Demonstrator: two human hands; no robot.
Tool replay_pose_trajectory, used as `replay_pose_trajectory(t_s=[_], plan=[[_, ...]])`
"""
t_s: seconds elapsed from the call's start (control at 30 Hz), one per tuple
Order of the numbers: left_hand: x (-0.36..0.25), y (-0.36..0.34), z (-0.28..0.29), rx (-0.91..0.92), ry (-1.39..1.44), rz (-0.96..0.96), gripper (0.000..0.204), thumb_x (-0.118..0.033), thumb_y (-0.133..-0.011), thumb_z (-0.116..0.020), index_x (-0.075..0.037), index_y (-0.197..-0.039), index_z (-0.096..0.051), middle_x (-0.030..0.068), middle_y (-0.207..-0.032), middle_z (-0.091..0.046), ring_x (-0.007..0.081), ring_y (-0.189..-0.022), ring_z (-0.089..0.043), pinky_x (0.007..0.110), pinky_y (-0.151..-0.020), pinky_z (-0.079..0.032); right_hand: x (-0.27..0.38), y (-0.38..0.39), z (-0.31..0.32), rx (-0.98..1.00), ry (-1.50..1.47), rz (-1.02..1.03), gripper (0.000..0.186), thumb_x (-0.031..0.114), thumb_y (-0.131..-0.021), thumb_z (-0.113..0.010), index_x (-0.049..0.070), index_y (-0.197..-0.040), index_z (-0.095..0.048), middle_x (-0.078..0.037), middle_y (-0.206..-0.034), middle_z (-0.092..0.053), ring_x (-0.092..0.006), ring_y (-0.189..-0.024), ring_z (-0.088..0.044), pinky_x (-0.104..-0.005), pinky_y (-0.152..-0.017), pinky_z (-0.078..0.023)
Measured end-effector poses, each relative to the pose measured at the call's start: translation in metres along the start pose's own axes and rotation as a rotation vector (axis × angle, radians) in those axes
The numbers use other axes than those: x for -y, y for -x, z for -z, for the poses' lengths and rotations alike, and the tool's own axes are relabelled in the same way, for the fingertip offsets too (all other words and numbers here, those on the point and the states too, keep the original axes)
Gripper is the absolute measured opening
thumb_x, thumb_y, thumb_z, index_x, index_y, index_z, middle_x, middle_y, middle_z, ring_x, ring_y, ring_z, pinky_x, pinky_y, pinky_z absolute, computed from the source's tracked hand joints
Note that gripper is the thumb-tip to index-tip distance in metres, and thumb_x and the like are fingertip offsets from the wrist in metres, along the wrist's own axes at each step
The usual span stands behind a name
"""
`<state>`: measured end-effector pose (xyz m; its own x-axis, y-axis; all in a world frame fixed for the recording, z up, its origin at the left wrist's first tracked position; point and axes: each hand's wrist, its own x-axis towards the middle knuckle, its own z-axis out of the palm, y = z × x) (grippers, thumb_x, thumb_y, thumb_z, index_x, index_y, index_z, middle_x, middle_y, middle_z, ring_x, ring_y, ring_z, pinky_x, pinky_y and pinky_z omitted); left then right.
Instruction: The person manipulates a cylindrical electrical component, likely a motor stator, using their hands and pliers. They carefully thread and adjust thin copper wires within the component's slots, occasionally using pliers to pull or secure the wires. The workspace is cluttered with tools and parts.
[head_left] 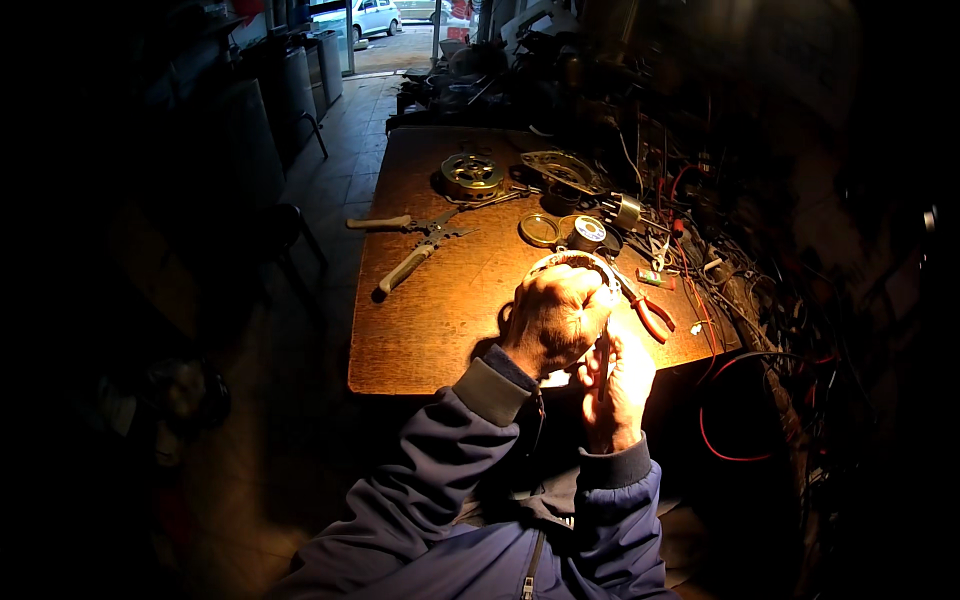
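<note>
Under the bright light at the table's front edge, my left hand (560, 318) is closed around a round, pale metal ring-shaped part (578, 259), whose far rim shows beyond the knuckles. Close against it on the right, my right hand (625, 385) has its fingers closed on a thin dark tool (603, 366); its kind I cannot make out. The near side of the ring and the tool's tip are hidden by my hands. Just right of the ring lie pliers with red handles (652, 314).
On the wooden table (450, 340) lie cream-handled snips (412, 250), a round brass-coloured motor housing (472, 178), an oval metal frame (562, 170), a shallow round tin (540, 230), a spool (589, 231) and a cylindrical metal part (625, 208). Tangled wires (720, 270) crowd the right edge.
</note>
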<state>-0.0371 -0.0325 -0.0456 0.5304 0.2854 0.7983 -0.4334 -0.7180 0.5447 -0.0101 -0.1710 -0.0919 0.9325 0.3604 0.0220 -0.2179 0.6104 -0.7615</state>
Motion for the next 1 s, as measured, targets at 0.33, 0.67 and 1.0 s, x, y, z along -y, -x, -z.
replay_pose_trajectory(t_s=[0.33, 0.67, 1.0], plan=[[0.000, 0.001, -0.001, 0.028, -0.008, 0.066, 0.022, -0.012, -0.090, -0.065, -0.003, -0.071, -0.058, 0.0162, -0.071, -0.059, 0.0361, -0.071, -0.061, 0.045, -0.069, -0.050, 0.018, 0.014, 0.005, 0.039, -0.008, -0.114, 0.008, 0.009, -0.103, -0.068, 0.003, -0.108, -0.066, -0.002, -0.082, -0.064, -0.0070, -0.061, -0.053, -0.0212, -0.053, -0.045], [0.000, 0.002, -0.002, 0.080, 0.010, 0.088, 0.021, -0.010, -0.096, -0.063, 0.000, -0.078, -0.066, 0.0120, -0.073, -0.064, 0.0253, -0.070, -0.063, 0.037, -0.066, -0.050, 0.041, 0.011, -0.004, 0.055, 0.213, -0.200, 0.023, 0.017, -0.101, -0.071, 0.000, -0.116, -0.067, -0.008, -0.094, -0.072, -0.0135, -0.071, -0.070, -0.0295, -0.064, -0.063], [-0.001, 0.002, -0.005, 0.065, 0.102, 0.133, 0.024, -0.010, -0.091, -0.066, -0.003, -0.071, -0.056, 0.0141, -0.066, -0.050, 0.0343, -0.063, -0.052, 0.043, -0.065, -0.045, 0.047, -0.004, 0.013, 0.175, 0.187, -0.306, 0.028, 0.018, -0.104, -0.068, -0.001, -0.125, -0.067, -0.011, -0.095, -0.074, -0.0163, -0.077, -0.075, -0.0340, -0.072, -0.068]])
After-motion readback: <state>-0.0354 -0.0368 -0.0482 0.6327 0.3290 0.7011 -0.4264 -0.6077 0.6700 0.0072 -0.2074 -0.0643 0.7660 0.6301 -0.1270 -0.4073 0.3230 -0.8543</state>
